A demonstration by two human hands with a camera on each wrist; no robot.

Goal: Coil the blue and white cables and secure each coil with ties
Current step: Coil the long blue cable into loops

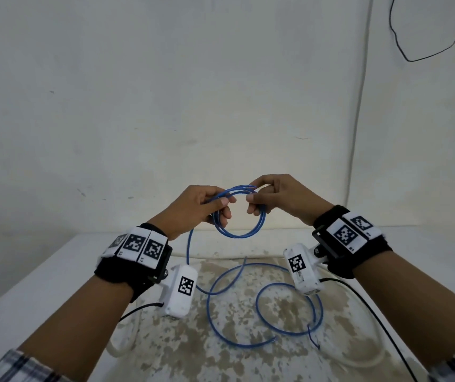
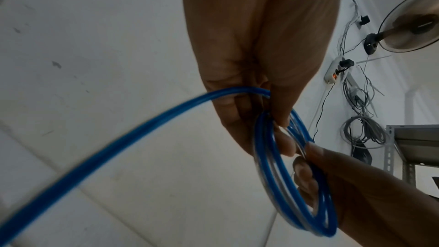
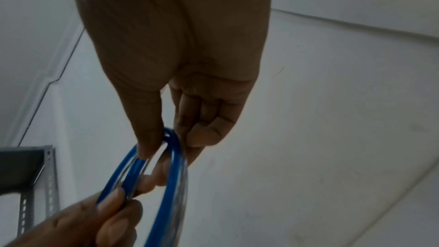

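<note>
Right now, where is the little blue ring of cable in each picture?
Head view: blue coil in the middle, held up between the left hand and the right hand.
Left wrist view: lower right.
Right wrist view: bottom centre-left.
Shared landmark: both hands pinching it.

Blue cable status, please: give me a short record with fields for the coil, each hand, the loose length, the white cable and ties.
coil: small blue coil of a few loops, held up above the table
left hand: left hand pinches the coil's left side
right hand: right hand grips the coil's upper right side
loose length: rest of the blue cable lies in loops on the table, not yet wound
white cable: white cable lies on the table, untouched
ties: none visible
</note>
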